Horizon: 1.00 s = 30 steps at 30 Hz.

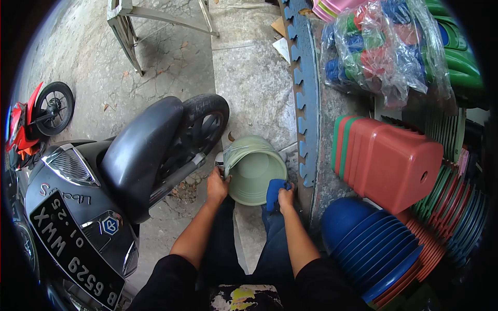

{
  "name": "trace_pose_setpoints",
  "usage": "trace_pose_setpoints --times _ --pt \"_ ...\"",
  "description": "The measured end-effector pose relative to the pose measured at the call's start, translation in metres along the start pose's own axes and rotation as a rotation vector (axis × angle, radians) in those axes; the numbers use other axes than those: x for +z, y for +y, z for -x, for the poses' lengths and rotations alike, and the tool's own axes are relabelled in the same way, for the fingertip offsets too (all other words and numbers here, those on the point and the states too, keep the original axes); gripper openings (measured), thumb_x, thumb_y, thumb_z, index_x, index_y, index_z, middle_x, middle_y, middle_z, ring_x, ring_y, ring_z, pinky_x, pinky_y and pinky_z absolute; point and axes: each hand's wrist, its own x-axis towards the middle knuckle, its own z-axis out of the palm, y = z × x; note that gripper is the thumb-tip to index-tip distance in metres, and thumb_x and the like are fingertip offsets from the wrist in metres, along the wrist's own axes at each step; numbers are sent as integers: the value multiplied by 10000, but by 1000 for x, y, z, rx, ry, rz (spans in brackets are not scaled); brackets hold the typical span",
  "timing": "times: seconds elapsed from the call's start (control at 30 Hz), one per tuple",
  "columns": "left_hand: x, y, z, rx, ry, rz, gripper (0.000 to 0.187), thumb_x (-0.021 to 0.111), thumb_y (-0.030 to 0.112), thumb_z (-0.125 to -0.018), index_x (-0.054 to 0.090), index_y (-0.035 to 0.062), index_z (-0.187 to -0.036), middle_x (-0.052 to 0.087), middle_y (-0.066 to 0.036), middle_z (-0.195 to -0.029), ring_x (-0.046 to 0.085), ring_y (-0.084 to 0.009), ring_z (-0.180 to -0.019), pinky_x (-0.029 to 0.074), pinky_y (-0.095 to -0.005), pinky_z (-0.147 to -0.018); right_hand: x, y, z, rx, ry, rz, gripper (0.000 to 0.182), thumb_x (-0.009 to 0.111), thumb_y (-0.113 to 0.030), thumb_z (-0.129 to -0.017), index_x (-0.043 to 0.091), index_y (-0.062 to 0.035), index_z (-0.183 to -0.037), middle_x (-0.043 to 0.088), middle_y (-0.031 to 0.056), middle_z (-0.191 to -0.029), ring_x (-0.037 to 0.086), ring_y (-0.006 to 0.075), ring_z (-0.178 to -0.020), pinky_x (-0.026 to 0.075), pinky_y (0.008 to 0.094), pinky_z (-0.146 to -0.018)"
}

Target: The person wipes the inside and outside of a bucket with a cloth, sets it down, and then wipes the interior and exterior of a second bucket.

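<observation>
In the head view, a light green plastic bucket (257,176) lies tipped in front of my legs, its round mouth facing me. Several rims show along its upper left side, so it looks like a nested stack. My left hand (218,185) is closed at the left edge of the rim, gripping it; some fingertips are hidden. On the other side, my right hand (286,197) is closed around a blue cloth (275,194), which touches the lower right of the rim.
A dark scooter (140,150) stands close on the left, its front wheel near the bucket. Along the right run a blue notched strip (301,98), stacked red stools (389,160), blue basins (368,243) and plastic-wrapped goods (378,46). A metal stand (161,16) is at upper left.
</observation>
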Motion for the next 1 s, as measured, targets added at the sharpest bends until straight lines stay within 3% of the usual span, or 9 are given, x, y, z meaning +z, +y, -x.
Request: trace_pose_setpoints --times 0.3,0.37,0.5,0.57,0.7,0.73,0.83,0.9,1.0 --pt "-12 12 16 82 87 -11 333 732 158 -769 523 24 -991 645 -185 -899 635 -382 -850 494 -436 -763 -15 -18 30 52 -17 -207 578 496 -63 -784 385 -14 -1349 492 229 -1296 488 361 -1214 371 404 -1035" --pt "-33 33 23 -89 -96 68 322 703 156 -776 510 35 -1004 647 -195 -919 636 -382 -864 494 -435 -779 -23 -16 40 -76 55 -117 563 497 -74 -790 394 -21 -1341 504 232 -1281 499 366 -1206 376 411 -1028" --pt "-77 68 48 41 -199 188 478 594 -6 -780 466 17 -1240 612 -201 -1132 605 -313 -1060 467 -363 -927 -61 -82 106 -69 44 -12 526 492 -31 -783 443 -34 -1307 555 210 -1227 537 345 -1167 412 399 -991" --pt "-53 30 39 309 -71 430 625 501 -102 -760 399 32 -1363 579 -171 -1218 564 -264 -1141 434 -340 -982 -91 -121 146 -71 -62 -231 532 509 -27 -779 457 -29 -1309 565 209 -1204 540 347 -1158 426 401 -980" --pt "-138 126 81 25 -353 979 791 460 -179 -646 392 63 -1396 569 -129 -1219 557 -239 -1121 451 -321 -952 -139 -158 200 -267 -129 -373 586 542 -38 -770 453 -31 -1349 574 182 -1183 544 310 -1153 409 368 -1005" --pt "-152 143 91 17 -372 1050 807 456 -185 -631 391 60 -1398 570 -119 -1220 561 -230 -1121 458 -318 -946 -147 -163 215 -477 52 -146 627 571 -44 -761 440 -39 -1374 574 167 -1192 541 291 -1157 392 354 -1021" --pt "-190 180 112 261 -362 1008 802 451 -186 -634 388 52 -1398 564 -108 -1239 557 -230 -1136 455 -324 -960 -173 -194 268 -758 301 53 614 631 -69 -800 451 -26 -1386 566 120 -1243 522 230 -1177 348 330 -1060" --pt "-215 196 134 264 -371 1028 794 444 -186 -639 389 48 -1396 555 -99 -1264 546 -228 -1163 444 -327 -982 -179 -214 300 -456 -128 -762 486 621 -88 -865 501 11 -1326 578 97 -1226 533 222 -1158 371 353 -1046" --pt "-246 220 155 285 -362 1089 794 446 -191 -652 383 37 -1410 521 -101 -1315 499 -224 -1233 384 -314 -1045 -177 -242 331 -322 -215 -1011 345 604 -90 -897 571 23 -1221 613 72 -1163 578 209 -1069 424 352 -974"
